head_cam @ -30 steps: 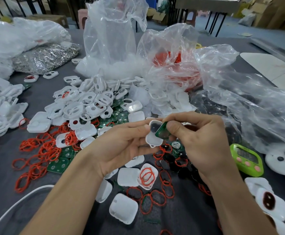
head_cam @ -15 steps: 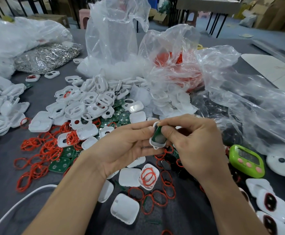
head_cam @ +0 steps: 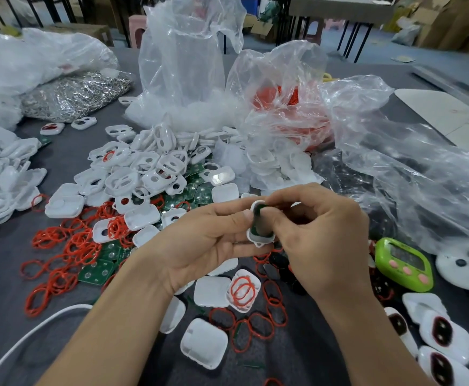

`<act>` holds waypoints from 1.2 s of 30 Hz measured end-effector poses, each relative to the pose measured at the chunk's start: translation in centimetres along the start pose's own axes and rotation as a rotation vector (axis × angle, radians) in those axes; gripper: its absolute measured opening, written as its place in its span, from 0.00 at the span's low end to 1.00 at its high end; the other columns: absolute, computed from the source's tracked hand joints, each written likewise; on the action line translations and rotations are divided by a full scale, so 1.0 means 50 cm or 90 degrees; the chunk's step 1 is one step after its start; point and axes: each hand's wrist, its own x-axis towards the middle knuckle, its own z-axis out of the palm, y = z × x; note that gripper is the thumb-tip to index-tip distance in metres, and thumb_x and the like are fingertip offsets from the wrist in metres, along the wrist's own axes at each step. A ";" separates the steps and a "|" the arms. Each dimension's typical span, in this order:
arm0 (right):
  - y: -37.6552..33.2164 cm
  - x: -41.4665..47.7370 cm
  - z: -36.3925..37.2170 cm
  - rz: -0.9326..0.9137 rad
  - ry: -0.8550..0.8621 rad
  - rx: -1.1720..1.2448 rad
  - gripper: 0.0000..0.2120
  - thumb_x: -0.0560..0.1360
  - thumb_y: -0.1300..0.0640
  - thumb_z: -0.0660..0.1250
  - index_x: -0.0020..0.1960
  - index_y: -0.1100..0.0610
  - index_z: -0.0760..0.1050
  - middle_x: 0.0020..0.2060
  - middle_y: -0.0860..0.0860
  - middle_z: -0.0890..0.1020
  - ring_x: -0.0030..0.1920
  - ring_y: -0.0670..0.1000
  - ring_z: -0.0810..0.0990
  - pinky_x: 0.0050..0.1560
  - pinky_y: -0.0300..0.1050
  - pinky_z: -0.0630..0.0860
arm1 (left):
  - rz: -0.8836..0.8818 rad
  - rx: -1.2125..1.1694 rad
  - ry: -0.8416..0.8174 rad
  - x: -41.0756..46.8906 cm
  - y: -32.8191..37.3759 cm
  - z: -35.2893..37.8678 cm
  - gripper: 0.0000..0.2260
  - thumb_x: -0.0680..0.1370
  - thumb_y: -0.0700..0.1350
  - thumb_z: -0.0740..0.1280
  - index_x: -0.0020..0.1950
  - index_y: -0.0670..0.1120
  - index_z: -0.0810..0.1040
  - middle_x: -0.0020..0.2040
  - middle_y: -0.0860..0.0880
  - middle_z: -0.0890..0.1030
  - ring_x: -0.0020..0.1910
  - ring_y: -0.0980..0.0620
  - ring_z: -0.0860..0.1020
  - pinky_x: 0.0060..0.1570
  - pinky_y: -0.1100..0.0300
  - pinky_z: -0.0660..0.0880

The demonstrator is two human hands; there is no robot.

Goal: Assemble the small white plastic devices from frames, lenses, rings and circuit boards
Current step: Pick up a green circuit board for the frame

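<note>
Nearest me, by the desk's near edge, a white square plastic cover (head_cam: 204, 342) lies on the dark grey desk (head_cam: 2, 274), with a bundle of red rubber rings (head_cam: 243, 289) just beyond it.

Above these I have both hands raised over the middle of the desk. My left hand (head_cam: 200, 243) grips the small white plastic frame (head_cam: 260, 242), fingers curled behind it and thumb along its left rim. My right hand (head_cam: 319, 240) pinches from the other side, with the thumb bearing on the green circuit board (head_cam: 255, 227) and the forefinger hooked over the frame's top.

A second ago that board stood tilted, one end out of the frame. Now it lies down inside the rim, with only a strip of green showing beside my thumb. I judge the board is going home, though I cannot tell under the thumb whether it is fully seated. If it is, this unit is ready for whatever part comes next.

Near the desk's right edge sits a lime-green plastic timer (head_cam: 403, 267), and finished white devices with dark lenses (head_cam: 441, 332) lie in the near right corner. Further off, a heap of loose white frames (head_cam: 144, 168) covers the desk's middle, and crumpled clear plastic bags (head_cam: 188, 65) stand towards the far edge.
</note>
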 end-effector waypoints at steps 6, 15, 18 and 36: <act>0.010 0.000 0.004 0.019 0.006 -0.019 0.06 0.70 0.55 0.80 0.43 0.45 0.85 0.36 0.40 0.84 0.36 0.46 0.83 0.34 0.35 0.77 | 0.004 -0.006 0.014 -0.001 0.002 0.002 0.17 0.78 0.40 0.66 0.66 0.39 0.81 0.59 0.38 0.83 0.55 0.43 0.84 0.63 0.46 0.79; 0.031 0.028 -0.022 0.257 -0.066 0.238 0.09 0.76 0.63 0.73 0.43 0.52 0.87 0.32 0.51 0.85 0.31 0.47 0.79 0.31 0.35 0.73 | 0.014 -0.034 -0.026 -0.005 0.010 0.005 0.18 0.80 0.40 0.64 0.70 0.37 0.78 0.65 0.35 0.81 0.60 0.42 0.83 0.59 0.51 0.82; 0.027 0.027 -0.025 0.281 -0.155 0.288 0.06 0.76 0.64 0.74 0.48 0.55 0.87 0.41 0.51 0.88 0.37 0.45 0.85 0.35 0.32 0.76 | 0.013 -0.037 -0.028 -0.005 0.011 0.002 0.20 0.78 0.41 0.67 0.69 0.38 0.79 0.63 0.37 0.82 0.59 0.42 0.84 0.59 0.51 0.82; 0.040 0.016 0.003 0.332 -0.186 0.271 0.06 0.77 0.63 0.74 0.48 0.54 0.87 0.41 0.54 0.88 0.44 0.56 0.88 0.49 0.57 0.85 | 0.030 0.044 0.029 -0.002 -0.001 0.010 0.16 0.76 0.34 0.71 0.63 0.40 0.83 0.59 0.37 0.84 0.57 0.42 0.84 0.54 0.54 0.82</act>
